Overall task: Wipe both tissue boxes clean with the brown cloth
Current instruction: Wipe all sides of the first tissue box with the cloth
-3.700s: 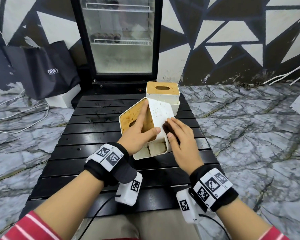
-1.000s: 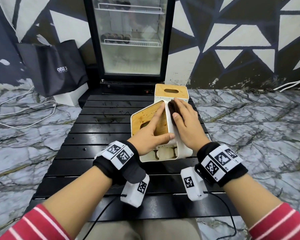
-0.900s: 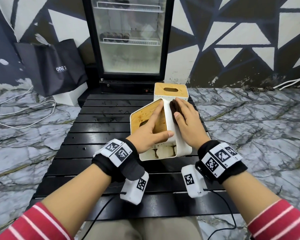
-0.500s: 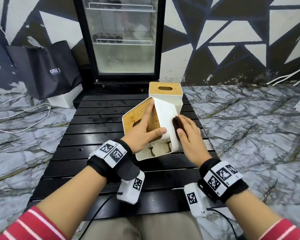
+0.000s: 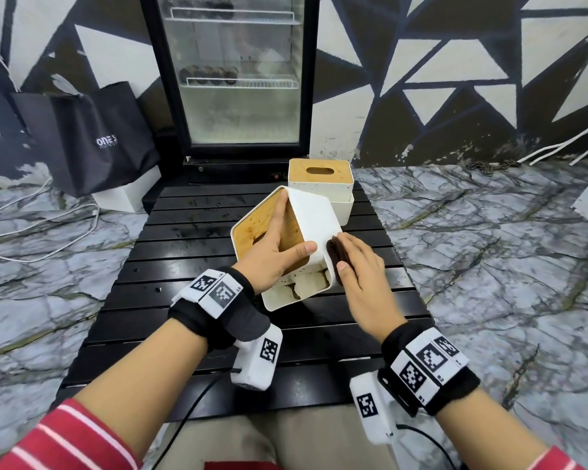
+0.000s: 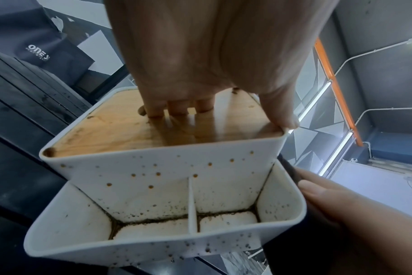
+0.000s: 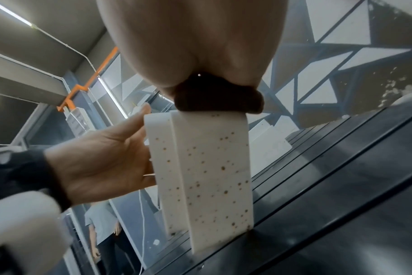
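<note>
Head view: your left hand (image 5: 275,256) is gripping the tilted white wooden-lidded tissue box (image 5: 314,218), right-hand fingers (image 5: 355,256) pressing the brown cloth (image 5: 334,252) flat; you're roughly midway, specks remaining, second box (image 5: 319,179) looking untouched.

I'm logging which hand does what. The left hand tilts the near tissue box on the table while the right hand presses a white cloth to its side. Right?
Not quite: the cloth is brown, not white, as the head view shows. The rest holds: the left hand tilts the near tissue box on the table while the right hand presses the cloth to its side.
</note>
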